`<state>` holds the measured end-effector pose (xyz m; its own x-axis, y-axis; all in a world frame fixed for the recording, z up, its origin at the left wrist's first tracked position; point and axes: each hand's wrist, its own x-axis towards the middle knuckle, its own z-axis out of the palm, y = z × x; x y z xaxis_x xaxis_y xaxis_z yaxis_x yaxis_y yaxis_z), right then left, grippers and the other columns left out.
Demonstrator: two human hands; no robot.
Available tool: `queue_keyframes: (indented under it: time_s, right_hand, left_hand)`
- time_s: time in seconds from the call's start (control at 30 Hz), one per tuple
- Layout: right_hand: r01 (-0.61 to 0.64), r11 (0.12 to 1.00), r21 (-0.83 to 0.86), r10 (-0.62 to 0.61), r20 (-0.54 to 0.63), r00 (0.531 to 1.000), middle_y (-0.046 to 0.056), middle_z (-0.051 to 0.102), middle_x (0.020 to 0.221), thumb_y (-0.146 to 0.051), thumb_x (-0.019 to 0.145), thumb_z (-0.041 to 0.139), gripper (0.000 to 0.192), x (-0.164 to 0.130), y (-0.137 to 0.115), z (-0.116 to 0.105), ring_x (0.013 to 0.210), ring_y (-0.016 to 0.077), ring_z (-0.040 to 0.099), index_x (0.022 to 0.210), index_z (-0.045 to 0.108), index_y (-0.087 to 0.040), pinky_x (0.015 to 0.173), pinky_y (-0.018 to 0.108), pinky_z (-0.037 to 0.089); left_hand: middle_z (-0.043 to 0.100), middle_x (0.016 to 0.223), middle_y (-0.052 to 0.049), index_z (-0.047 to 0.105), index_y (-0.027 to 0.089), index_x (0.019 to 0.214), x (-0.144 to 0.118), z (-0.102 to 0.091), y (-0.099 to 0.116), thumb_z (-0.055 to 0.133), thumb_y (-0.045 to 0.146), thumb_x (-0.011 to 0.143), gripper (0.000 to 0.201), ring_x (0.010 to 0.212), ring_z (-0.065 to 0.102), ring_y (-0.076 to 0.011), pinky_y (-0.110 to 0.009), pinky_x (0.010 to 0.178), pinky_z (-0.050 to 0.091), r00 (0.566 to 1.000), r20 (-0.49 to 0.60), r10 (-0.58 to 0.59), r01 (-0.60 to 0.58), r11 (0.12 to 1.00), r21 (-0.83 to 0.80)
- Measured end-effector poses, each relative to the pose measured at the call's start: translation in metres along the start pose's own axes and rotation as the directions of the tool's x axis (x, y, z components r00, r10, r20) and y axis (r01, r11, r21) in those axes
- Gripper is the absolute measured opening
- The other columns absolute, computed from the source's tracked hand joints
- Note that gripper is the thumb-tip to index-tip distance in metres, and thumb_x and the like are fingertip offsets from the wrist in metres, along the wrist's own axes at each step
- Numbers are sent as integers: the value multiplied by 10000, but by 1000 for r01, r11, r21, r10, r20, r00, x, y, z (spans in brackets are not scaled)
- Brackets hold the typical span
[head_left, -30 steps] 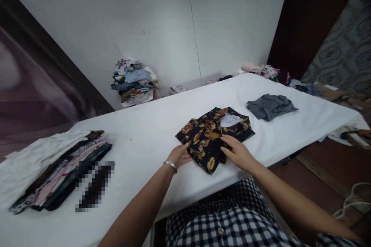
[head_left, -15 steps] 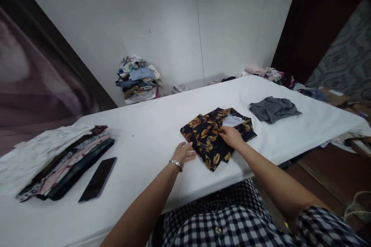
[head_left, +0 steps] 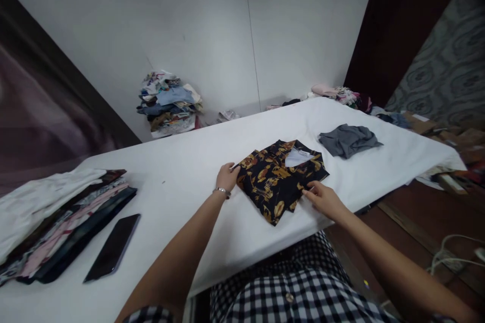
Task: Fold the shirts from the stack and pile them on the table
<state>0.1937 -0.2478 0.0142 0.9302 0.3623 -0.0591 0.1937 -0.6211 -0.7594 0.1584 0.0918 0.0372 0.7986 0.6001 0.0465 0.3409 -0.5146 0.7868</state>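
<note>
head view: i have my left hand [head_left: 227, 177] curled on the far-left corner of the folded floral shirt [head_left: 279, 177], seemingly pinching it. my right hand [head_left: 322, 198] lies open, fingertips touching its near-right edge. the shirt sits between both hands on the white bench [head_left: 189, 181], collar away from me.

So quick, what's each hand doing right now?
Left hand: fingers curled at the left edge of the folded floral shirt; a real grip cannot be told.
Right hand: open, fingertips on the shirt's right edge.
</note>
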Motion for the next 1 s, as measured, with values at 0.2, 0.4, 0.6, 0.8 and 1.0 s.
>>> queue_keyframes:
  time_s: [0.2,0.4,0.6,0.8,1.0]
  right_hand:
    - [-184,921,342,131,172,976,-49,589,702,-336,744,589,327,-20,-14,26,444,114,535,1019,440,-240,378,217,403]
    - [-70,802,592,-2,120,993,-39,578,700,-318,672,649,347,-22,-27,59,560,112,548,966,493,-217,444,205,434]
    - [-248,768,590,101,270,958,112,618,1176,-356,683,675,519,-31,-34,54,537,121,598,1149,508,-199,333,209,366]
    - [-386,614,689,417,133,899,90,672,991,-319,676,743,449,-39,-30,29,641,157,643,1050,541,-172,479,257,525]
    - [-446,310,839,447,285,848,103,679,1028,-297,707,784,408,-26,-42,24,766,171,665,1024,569,-159,627,299,583]
  left_hand:
    - [580,1285,-162,639,140,1107,39,25,16,640,456,760,470,1206,519,-303,-350,1005,383,996,65,61,-73,978,196]
    - [635,1232,-123,566,171,1245,61,33,10,515,600,798,622,1111,596,-287,-331,878,454,974,212,-76,7,952,307]
    - [624,1249,-144,587,149,1222,76,35,12,458,587,826,605,1123,589,-289,-336,867,453,961,273,-34,-76,922,380]
    - [607,1270,-161,585,129,1224,101,54,32,548,592,772,648,1144,581,-301,-337,898,448,921,386,59,-219,897,384]
    - [622,1244,-167,523,116,1304,121,80,54,742,468,626,795,1121,599,-295,-325,883,471,833,543,104,-317,894,317]
